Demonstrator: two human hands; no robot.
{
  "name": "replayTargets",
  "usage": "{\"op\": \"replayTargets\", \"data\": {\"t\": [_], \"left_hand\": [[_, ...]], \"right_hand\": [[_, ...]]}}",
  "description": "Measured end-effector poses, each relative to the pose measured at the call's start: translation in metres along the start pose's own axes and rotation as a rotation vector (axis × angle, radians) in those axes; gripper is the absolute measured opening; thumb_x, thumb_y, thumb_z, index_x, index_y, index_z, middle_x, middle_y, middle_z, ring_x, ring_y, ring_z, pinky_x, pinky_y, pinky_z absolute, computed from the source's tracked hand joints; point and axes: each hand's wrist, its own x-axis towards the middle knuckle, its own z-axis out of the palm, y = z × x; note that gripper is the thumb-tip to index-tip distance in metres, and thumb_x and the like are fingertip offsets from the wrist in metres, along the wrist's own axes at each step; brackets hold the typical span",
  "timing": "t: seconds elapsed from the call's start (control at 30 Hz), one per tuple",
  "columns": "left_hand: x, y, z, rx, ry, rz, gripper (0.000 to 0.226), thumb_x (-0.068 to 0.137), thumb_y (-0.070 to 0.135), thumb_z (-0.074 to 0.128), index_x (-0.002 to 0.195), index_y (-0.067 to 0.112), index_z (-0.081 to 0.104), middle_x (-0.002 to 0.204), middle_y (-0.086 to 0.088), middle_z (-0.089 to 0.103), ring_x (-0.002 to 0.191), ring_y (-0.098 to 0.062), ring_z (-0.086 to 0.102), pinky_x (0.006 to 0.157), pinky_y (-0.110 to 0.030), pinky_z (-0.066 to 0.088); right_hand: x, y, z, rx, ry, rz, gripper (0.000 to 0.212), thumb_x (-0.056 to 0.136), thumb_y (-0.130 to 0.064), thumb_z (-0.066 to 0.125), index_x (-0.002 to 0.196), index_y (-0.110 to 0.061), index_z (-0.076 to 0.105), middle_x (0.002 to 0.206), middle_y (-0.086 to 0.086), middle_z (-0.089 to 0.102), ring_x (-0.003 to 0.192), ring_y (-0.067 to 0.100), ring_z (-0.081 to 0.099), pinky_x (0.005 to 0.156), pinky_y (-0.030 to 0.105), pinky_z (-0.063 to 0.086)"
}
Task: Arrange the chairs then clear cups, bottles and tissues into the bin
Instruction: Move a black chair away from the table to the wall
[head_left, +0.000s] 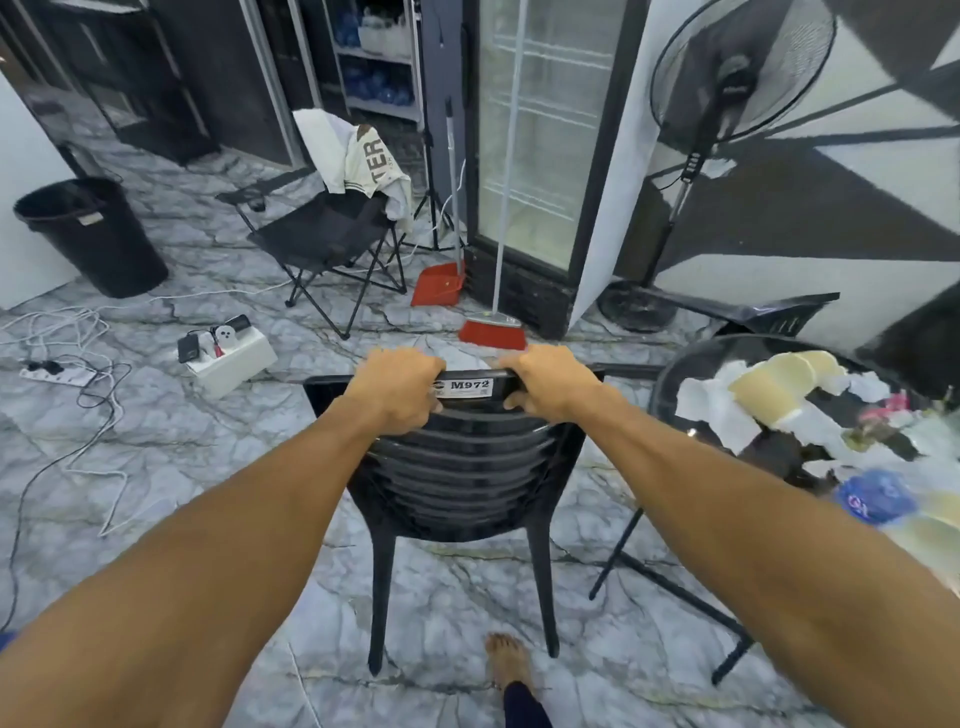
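Far left: the black bin (91, 234) stands on the floor by the wall, well apart from the litter. We cannot see inside it.

Right of it, farther off: a folding chair (327, 244) with a pale garment draped over its back stands loose in the room.

Centre, near: the left hand (397, 389) has its grip clamped on the top rail of the black plastic chair (462, 467), fingers curled over the edge. The right hand (545, 384) has its grip clamped on the same rail, just right of the label. The chair's back faces us, and it sits just left of the surface. We cannot tell whether its legs are lifted.

Right: the round glass surface (670, 395) carries crumpled tissues (717, 410), pale cups (779, 387) lying on their sides, and a blue item (878, 499) too blurred to name.

Judgement: we are early in the task, within the chair-arranging step. One chair is in hand and not yet placed. Clearing appears not begun, since all the visible litter lies on the surface. What is left: set the chairs, then carry the cups, bottles and tissues across to the bin.
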Motion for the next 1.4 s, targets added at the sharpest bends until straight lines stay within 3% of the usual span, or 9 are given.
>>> {"op": "replayTargets", "data": {"t": [0.2,0.37,0.57,0.67,0.8,1.0,1.13,1.3,1.4], "left_hand": [[-0.099,0.062,-0.006,-0.002,0.013,0.117,0.032,0.088,0.038,0.068,0.111,0.018,0.061,0.095,-0.004,0.065,0.089,-0.026,0.061,0.064,-0.033,0.037],[-0.137,0.134,-0.011,0.009,0.023,0.274,0.032,0.086,0.040,0.068,0.108,0.017,0.060,0.094,-0.004,0.065,0.090,-0.026,0.061,0.069,-0.035,0.044],[-0.169,0.226,-0.019,0.049,0.020,0.393,0.032,0.085,0.042,0.068,0.106,0.018,0.060,0.095,-0.004,0.064,0.091,-0.027,0.061,0.075,-0.038,0.050],[-0.192,0.271,-0.025,0.074,0.043,0.437,0.028,0.085,0.039,0.070,0.100,0.019,0.060,0.088,-0.001,0.059,0.092,-0.026,0.060,0.069,-0.034,0.042],[-0.222,0.330,-0.019,0.079,0.067,0.489,0.027,0.086,0.039,0.069,0.101,0.017,0.062,0.091,-0.003,0.068,0.091,-0.026,0.062,0.070,-0.035,0.044],[-0.254,0.390,0.015,0.096,0.141,0.554,0.022,0.092,0.038,0.062,0.101,0.018,0.056,0.091,-0.002,0.068,0.085,-0.027,0.063,0.061,-0.032,0.032],[-0.273,0.417,0.050,0.086,0.169,0.611,0.019,0.096,0.034,0.058,0.095,0.016,0.050,0.082,-0.002,0.065,0.073,-0.027,0.062,0.056,-0.033,0.031],[-0.287,0.449,0.081,0.052,0.253,0.779,0.041,0.059,0.026,0.092,0.070,0.015,0.053,0.051,0.003,0.051,0.041,-0.020,0.052,0.042,-0.024,0.021],[-0.290,0.456,0.087,-0.016,0.207,0.803,0.032,0.075,0.028,0.082,0.079,0.016,0.052,0.062,0.001,0.053,0.055,-0.023,0.057,0.048,-0.029,0.025]], "right_hand": [[-0.134,-0.055,0.004,0.020,-0.012,0.113,0.047,0.084,-0.034,0.073,0.121,-0.012,0.054,0.101,0.013,0.065,0.096,0.034,0.060,0.077,0.041,0.049],[-0.242,-0.061,0.003,0.083,-0.034,0.249,0.030,0.083,-0.030,0.075,0.100,-0.016,0.055,0.099,0.009,0.065,0.093,0.030,0.061,0.070,0.036,0.043],[-0.359,-0.052,0.006,0.081,0.021,0.386,0.035,0.083,-0.034,0.074,0.108,-0.016,0.057,0.094,0.010,0.059,0.092,0.032,0.058,0.075,0.038,0.046],[-0.415,-0.052,0.010,0.100,0.040,0.409,0.034,0.084,-0.033,0.073,0.109,-0.015,0.058,0.087,0.005,0.053,0.091,0.031,0.059,0.070,0.034,0.040],[-0.487,-0.049,0.022,0.084,0.081,0.432,0.033,0.087,-0.033,0.071,0.110,-0.015,0.054,0.099,0.010,0.062,0.094,0.031,0.058,0.070,0.032,0.034],[-0.565,-0.044,0.057,0.063,0.118,0.449,0.027,0.089,-0.028,0.067,0.106,-0.014,0.051,0.100,0.010,0.065,0.090,0.032,0.060,0.071,0.039,0.044],[-0.603,-0.043,0.101,0.036,0.169,0.435,0.022,0.093,-0.025,0.062,0.103,-0.010,0.049,0.096,0.010,0.064,0.084,0.034,0.060,0.062,0.038,0.038],[-0.647,-0.038,0.135,0.055,0.231,0.485,0.019,0.088,-0.018,0.067,0.094,-0.005,0.054,0.085,0.012,0.064,0.074,0.036,0.061,0.059,0.041,0.043],[-0.657,-0.036,0.138,0.061,0.202,0.514,0.021,0.089,-0.022,0.065,0.096,-0.007,0.053,0.088,0.010,0.064,0.078,0.035,0.062,0.063,0.041,0.044]]}}
